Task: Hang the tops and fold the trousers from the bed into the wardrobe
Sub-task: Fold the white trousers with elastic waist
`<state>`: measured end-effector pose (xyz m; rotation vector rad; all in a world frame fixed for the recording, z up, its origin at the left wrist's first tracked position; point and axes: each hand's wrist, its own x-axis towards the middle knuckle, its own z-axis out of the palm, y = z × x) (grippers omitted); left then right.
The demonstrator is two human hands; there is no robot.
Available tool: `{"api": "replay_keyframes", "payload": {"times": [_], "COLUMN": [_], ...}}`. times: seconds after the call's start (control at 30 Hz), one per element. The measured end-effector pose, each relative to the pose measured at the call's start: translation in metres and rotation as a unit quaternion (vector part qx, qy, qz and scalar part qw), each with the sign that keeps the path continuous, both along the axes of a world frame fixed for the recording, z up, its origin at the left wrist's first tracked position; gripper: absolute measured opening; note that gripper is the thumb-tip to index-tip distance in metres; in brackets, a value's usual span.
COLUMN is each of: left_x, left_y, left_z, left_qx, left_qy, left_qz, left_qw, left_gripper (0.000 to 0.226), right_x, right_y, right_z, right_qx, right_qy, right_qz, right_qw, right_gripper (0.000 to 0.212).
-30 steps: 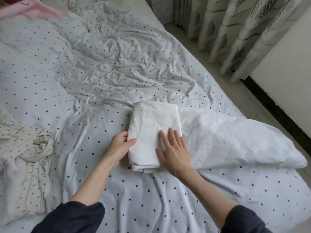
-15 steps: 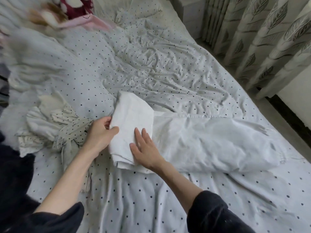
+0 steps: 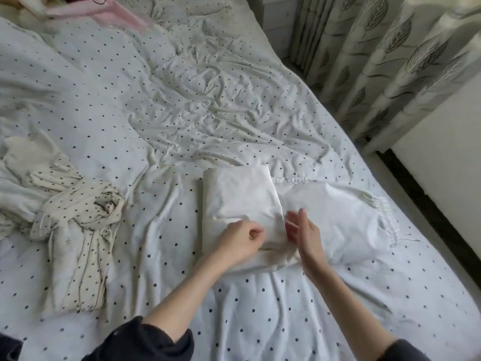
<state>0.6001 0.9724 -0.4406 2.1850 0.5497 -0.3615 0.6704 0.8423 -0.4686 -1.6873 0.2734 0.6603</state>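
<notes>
White trousers lie on the dotted bed sheet (image 3: 260, 308), partly folded. The folded stack (image 3: 239, 196) sits left of the flat part that ends in the elastic waistband (image 3: 346, 225). My left hand (image 3: 240, 242) rests on the stack's near end, its fingers curled and pinching the top layer. My right hand (image 3: 304, 233) stands edge-on at the stack's right side with straight fingers against the fold; it is slightly blurred.
A crumpled cream dotted garment (image 3: 78, 225) lies at the left of the bed. Pink clothing (image 3: 114, 14) shows at the top left corner. Leaf-print curtains (image 3: 390, 61) and a white wall (image 3: 442, 165) run along the bed's right side, with a narrow strip of floor between.
My left hand moved from the stack's left edge onto its top and curled. My right hand lifted off the stack's top and went to its right edge.
</notes>
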Motion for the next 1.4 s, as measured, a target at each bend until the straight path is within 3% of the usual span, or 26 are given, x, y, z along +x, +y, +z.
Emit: {"api": "replay_keyframes", "payload": {"times": [0.07,0.1,0.17,0.2,0.3,0.43,0.5,0.6,0.63,0.7,0.77,0.87,1.03,1.13,1.23,1.4], "left_x": [-0.005,-0.008,-0.021,-0.027,-0.048,-0.058,-0.051,-0.036,-0.033,-0.028,-0.024,-0.022,-0.012,0.002,0.021,0.053], "left_y": [0.012,0.022,0.044,0.054,0.063,0.057,0.048,0.043,0.046,0.054,0.058,0.066,0.082,0.063,0.029,-0.043], "left_z": [-0.015,-0.02,-0.034,-0.04,-0.06,-0.074,-0.075,-0.064,-0.059,-0.048,-0.036,-0.01,0.054,0.066,0.064,0.031], "left_qx": [0.064,0.138,0.255,0.262,0.183,0.164,0.083,-0.031,-0.072,-0.18,-0.23,-0.161,-0.064,-0.039,-0.074,-0.11], "left_qy": [-0.029,-0.053,-0.084,-0.076,-0.001,-0.071,-0.118,-0.111,-0.085,-0.037,-0.018,-0.056,-0.121,-0.118,-0.118,-0.079], "left_qz": [0.049,0.056,0.002,-0.032,-0.073,-0.062,0.05,0.306,0.37,0.426,0.393,0.325,0.317,0.298,0.264,0.107], "left_qw": [0.996,0.987,0.963,0.962,0.98,0.982,0.988,0.945,0.922,0.886,0.89,0.93,0.938,0.946,0.954,0.985], "left_gripper": [0.019,0.023,0.046,0.057,0.077,0.069,0.061,0.058,0.055,0.036,0.016,0.031,0.028,0.015,0.023,0.029], "right_x": [-0.002,-0.004,-0.006,-0.004,0.002,-0.005,-0.012,-0.015,-0.016,-0.019,-0.017,-0.012,-0.012,-0.004,0.018,0.047], "right_y": [-0.007,-0.005,0.005,0.012,0.025,0.012,0.005,0.012,0.018,0.029,0.034,0.045,0.073,0.065,0.02,-0.055], "right_z": [-0.012,-0.017,-0.021,-0.021,-0.025,-0.026,-0.031,-0.038,-0.039,-0.038,-0.04,-0.031,0.001,0.01,0.015,0.01], "right_qx": [-0.11,-0.135,-0.152,-0.167,-0.214,-0.245,-0.292,-0.31,-0.313,-0.318,-0.301,-0.233,-0.033,0.041,0.062,0.107], "right_qy": [-0.096,-0.132,-0.167,-0.161,-0.096,-0.142,-0.229,-0.379,-0.396,-0.343,-0.272,-0.234,-0.08,-0.01,0.019,0.076], "right_qz": [0.058,0.086,0.131,0.147,0.164,0.209,0.247,0.267,0.292,0.37,0.422,0.439,0.44,0.358,0.279,0.159], "right_qw": [0.987,0.978,0.965,0.962,0.958,0.936,0.895,0.83,0.812,0.802,0.811,0.835,0.894,0.933,0.958,0.978], "right_gripper": [0.029,0.025,0.029,0.035,0.04,0.038,0.043,0.045,0.046,0.052,0.056,0.055,0.052,0.046,0.034,0.048]}}
